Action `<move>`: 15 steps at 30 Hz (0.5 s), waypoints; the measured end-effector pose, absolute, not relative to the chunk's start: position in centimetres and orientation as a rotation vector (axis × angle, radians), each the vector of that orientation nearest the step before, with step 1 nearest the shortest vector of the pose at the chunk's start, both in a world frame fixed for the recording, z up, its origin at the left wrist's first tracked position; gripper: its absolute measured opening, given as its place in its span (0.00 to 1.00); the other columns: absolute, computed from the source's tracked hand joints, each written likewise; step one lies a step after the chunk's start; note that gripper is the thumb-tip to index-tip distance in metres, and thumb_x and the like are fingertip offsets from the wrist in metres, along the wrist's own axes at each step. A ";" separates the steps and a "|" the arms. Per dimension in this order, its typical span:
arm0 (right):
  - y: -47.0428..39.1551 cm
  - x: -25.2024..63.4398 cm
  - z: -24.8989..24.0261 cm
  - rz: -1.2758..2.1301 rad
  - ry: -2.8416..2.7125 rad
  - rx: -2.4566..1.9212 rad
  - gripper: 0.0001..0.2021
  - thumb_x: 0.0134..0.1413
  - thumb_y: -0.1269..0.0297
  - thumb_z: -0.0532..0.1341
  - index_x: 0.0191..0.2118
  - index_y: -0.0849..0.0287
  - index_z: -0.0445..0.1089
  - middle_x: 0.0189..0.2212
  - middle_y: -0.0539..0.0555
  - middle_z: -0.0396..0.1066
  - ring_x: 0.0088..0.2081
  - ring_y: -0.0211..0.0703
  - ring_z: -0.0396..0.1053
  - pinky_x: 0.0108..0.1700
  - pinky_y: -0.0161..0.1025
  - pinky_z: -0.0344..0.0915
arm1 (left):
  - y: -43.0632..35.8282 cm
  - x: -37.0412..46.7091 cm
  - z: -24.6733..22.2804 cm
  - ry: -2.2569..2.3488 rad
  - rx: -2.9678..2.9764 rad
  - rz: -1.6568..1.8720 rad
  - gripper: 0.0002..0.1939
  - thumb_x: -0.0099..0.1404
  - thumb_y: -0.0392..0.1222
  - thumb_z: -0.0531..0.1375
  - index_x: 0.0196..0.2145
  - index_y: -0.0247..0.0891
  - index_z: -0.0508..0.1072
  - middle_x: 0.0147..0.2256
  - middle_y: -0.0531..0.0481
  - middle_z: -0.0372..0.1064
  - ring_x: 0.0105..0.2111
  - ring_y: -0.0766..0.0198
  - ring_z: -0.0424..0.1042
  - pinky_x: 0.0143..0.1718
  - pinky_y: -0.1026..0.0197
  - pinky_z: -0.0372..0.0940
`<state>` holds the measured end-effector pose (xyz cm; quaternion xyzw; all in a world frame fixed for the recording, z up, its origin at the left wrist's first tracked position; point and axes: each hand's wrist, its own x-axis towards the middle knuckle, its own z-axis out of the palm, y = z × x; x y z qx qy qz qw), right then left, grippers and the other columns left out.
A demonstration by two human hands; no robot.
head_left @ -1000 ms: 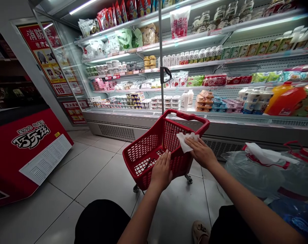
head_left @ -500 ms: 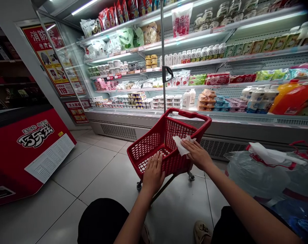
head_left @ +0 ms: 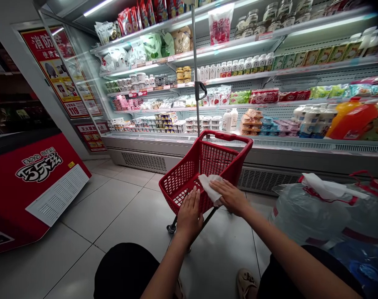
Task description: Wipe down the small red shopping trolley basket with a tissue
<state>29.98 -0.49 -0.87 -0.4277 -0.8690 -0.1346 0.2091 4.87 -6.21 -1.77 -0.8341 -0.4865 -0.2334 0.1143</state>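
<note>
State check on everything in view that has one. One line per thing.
Red cart: upright
White tissue: crumpled, against the cart's near side
Left hand: flat on the cart's near side, fingers extended
Right hand: laid over the tissue, fingers extended; grip unclear
Display chiller: lit, stocked
Large clear bottles: on the floor, fill level unclear
White sheet: draped over a bottle's top

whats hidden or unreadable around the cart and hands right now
All in the head view:
Stretch of the red cart under the white wipe: covered by it.
Right hand's palm: turned away.
Cart's near corner: behind the left hand.
Blue item: cut off by the right edge.
Shelf labels: too small.
</note>
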 end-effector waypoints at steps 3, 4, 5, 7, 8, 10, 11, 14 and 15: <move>1.7 33.0 0.3 -0.410 -2.314 -1.355 0.30 0.67 0.69 0.49 0.73 0.54 0.57 0.70 0.54 0.60 0.70 0.45 0.57 0.73 0.54 0.51 | -6.7 4.6 -1.6 -1.426 -2.451 -0.665 0.48 0.61 0.33 0.58 0.75 0.33 0.42 0.75 0.38 0.40 0.73 0.50 0.49 0.71 0.46 0.54; 2.1 33.5 0.5 -0.414 -2.278 -1.399 0.29 0.68 0.68 0.49 0.72 0.55 0.57 0.70 0.54 0.60 0.70 0.46 0.58 0.73 0.54 0.51 | -6.8 4.6 -1.6 -1.432 -2.447 -0.668 0.48 0.61 0.33 0.58 0.75 0.33 0.42 0.75 0.38 0.40 0.73 0.50 0.49 0.71 0.46 0.54; 2.3 33.6 0.5 -0.411 -2.252 -1.426 0.29 0.68 0.67 0.49 0.72 0.56 0.58 0.70 0.55 0.60 0.70 0.47 0.57 0.73 0.54 0.52 | -7.0 4.8 -1.5 -1.439 -2.442 -0.675 0.49 0.61 0.33 0.58 0.75 0.33 0.42 0.75 0.38 0.40 0.73 0.50 0.49 0.71 0.46 0.54; 1.7 32.5 0.0 -0.391 -2.232 -1.429 0.29 0.67 0.68 0.50 0.71 0.59 0.59 0.70 0.57 0.60 0.71 0.48 0.56 0.73 0.53 0.52 | -7.1 5.2 -1.5 -1.457 -2.432 -0.696 0.50 0.60 0.33 0.58 0.75 0.33 0.41 0.75 0.38 0.38 0.73 0.50 0.49 0.71 0.45 0.53; 1.1 31.5 -0.4 -0.376 -2.237 -1.407 0.29 0.66 0.68 0.50 0.71 0.60 0.60 0.70 0.57 0.59 0.71 0.48 0.55 0.73 0.53 0.52 | -7.2 5.4 -1.5 -1.466 -2.428 -0.709 0.50 0.60 0.33 0.58 0.75 0.34 0.40 0.76 0.38 0.37 0.73 0.49 0.49 0.71 0.44 0.53; -0.7 28.9 -1.3 -0.341 -2.273 -1.322 0.30 0.65 0.69 0.51 0.71 0.61 0.59 0.71 0.57 0.58 0.72 0.47 0.53 0.74 0.52 0.51 | -7.2 5.8 -1.5 -1.486 -2.418 -0.730 0.51 0.59 0.33 0.58 0.75 0.34 0.39 0.76 0.38 0.36 0.73 0.48 0.48 0.71 0.43 0.53; -1.5 27.7 -1.6 -0.322 -2.301 -1.265 0.31 0.64 0.70 0.51 0.72 0.61 0.57 0.72 0.57 0.56 0.73 0.47 0.52 0.74 0.52 0.50 | -7.1 5.9 -1.6 -1.495 -2.415 -0.736 0.52 0.59 0.33 0.58 0.75 0.33 0.39 0.76 0.37 0.36 0.73 0.47 0.48 0.71 0.42 0.53; -3.3 25.6 -2.0 -0.278 -2.370 -1.131 0.37 0.61 0.72 0.52 0.75 0.58 0.49 0.74 0.54 0.52 0.74 0.45 0.49 0.74 0.52 0.50 | -6.8 5.9 -1.7 -1.500 -2.412 -0.741 0.51 0.59 0.33 0.58 0.75 0.33 0.39 0.75 0.36 0.38 0.73 0.47 0.48 0.71 0.41 0.53; -3.4 25.6 -2.0 -0.278 -2.390 -1.103 0.38 0.61 0.73 0.52 0.76 0.57 0.47 0.74 0.53 0.52 0.73 0.44 0.49 0.74 0.52 0.50 | -6.7 5.7 -1.7 -1.486 -2.422 -0.740 0.50 0.60 0.33 0.58 0.75 0.33 0.39 0.75 0.36 0.39 0.73 0.47 0.48 0.71 0.42 0.53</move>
